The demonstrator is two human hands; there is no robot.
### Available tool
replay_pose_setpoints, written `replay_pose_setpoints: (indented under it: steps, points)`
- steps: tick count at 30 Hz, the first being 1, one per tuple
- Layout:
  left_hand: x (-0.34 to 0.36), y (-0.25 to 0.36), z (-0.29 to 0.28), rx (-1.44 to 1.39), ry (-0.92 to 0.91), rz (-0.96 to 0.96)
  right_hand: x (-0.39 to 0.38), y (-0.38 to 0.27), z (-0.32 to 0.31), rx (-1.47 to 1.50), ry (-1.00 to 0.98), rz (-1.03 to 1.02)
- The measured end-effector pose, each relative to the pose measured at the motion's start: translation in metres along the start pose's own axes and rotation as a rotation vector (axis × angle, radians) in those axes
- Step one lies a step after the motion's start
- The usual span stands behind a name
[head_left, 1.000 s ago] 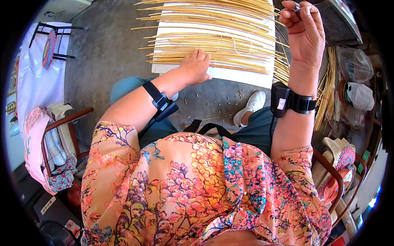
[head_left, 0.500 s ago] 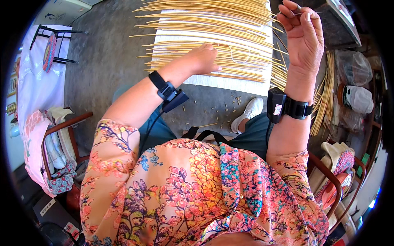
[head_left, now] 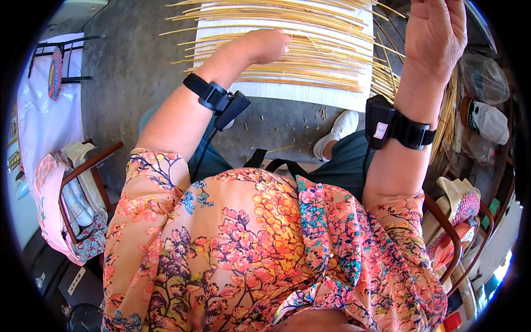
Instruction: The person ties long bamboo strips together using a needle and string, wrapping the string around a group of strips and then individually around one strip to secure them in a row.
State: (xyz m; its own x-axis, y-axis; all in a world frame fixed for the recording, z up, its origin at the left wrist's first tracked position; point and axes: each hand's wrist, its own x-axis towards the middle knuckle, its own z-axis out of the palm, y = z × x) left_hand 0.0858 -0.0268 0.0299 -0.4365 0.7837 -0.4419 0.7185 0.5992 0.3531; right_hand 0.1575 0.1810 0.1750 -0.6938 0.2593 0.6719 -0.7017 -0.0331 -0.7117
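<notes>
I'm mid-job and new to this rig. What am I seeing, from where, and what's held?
No robot here: a person works bare-handed, seen by a fisheye camera worn on the head, looking down. Thin yellowish sticks lie roughly side by side on a white board, with a pale thread looping over them. The left hand curls over the sticks; what it grips, if anything, is hidden. The right hand is beyond the board's right side, its fingers partly out of frame, so I can't tell what it holds.

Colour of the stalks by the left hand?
Golden yellow stalks, seen best in the head view.
</notes>
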Motion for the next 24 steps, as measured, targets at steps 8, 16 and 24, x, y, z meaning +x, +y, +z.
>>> replay_pose_setpoints:
  steps: [8,16,24]
  points:
    - [0.002,-0.033,-0.018,-0.104,0.385,-0.161,-0.008,0.003,-0.003,0.010,0.241,0.199]
    - [-0.011,-0.009,0.006,-0.129,0.176,0.081,-0.013,0.010,-0.017,-0.077,0.313,0.377]
    - [-0.022,0.002,0.041,-0.133,0.183,0.054,-0.021,0.006,-0.003,-0.117,0.336,0.443]
